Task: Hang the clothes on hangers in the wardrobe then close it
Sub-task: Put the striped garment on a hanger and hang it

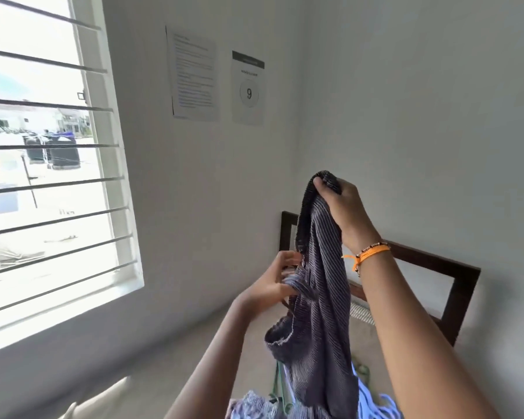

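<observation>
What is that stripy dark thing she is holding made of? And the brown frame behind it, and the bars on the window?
The dark grey striped garment looks like soft knitted fabric: fine ribs run along it and it droops in folds. The dark brown frame seems to be wood with a smooth, slightly glossy finish, though the grain is too faint to be sure. The thin grey window bars look like painted metal, straight and slim.
</observation>
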A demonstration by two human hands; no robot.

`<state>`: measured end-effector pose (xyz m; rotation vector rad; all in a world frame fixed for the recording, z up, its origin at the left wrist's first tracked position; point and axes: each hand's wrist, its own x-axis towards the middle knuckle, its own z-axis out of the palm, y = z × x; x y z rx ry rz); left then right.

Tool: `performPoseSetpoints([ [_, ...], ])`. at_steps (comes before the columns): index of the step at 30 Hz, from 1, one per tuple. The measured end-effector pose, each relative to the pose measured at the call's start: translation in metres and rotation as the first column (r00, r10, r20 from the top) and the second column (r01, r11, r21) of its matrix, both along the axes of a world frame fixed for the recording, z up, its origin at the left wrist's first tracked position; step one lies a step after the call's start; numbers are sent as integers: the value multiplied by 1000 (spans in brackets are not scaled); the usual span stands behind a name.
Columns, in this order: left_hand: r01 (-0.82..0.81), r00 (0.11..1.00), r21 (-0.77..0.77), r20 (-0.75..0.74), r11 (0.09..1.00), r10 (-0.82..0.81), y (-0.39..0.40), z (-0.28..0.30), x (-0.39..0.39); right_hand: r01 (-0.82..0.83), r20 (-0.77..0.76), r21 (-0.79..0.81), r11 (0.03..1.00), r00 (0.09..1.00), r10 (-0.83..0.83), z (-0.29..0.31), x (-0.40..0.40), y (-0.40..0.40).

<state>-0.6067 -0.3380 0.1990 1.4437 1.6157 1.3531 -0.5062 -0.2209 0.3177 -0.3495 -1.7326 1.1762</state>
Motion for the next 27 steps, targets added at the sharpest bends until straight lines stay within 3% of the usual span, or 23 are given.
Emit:
performPoseSetpoints([
  [4,-49,983,-10,-176,999,47,17,-17,5,-68,-30,-17,998,997,67,3,5,0],
  [6,-66,968,66,-236,996,80,20,-21,7,-156,-55,-84,984,987,152,6,13,4],
  [9,-112,966,212,-205,971,156,24,-18,11,-268,14,-64,961,963,270,9,28,10],
  [12,-72,981,216,-159,974,108,28,0,14,-307,111,-59,950,944,312,10,36,8],
  [17,121,992,127,12,985,-123,17,19,1,-49,119,147,988,992,31,8,46,22],
  [21,63,998,78,9,995,-64,7,30,-19,121,312,351,929,920,-238,-5,58,47],
  [23,-15,993,126,-117,992,30,9,38,-19,142,455,512,847,792,-407,-14,58,49],
  [25,-67,933,200,-335,978,132,16,44,-17,9,545,650,760,691,-474,-21,50,45],
  [27,-6,843,274,-516,962,152,23,53,-9,-238,660,583,777,696,-282,-24,43,29],
])
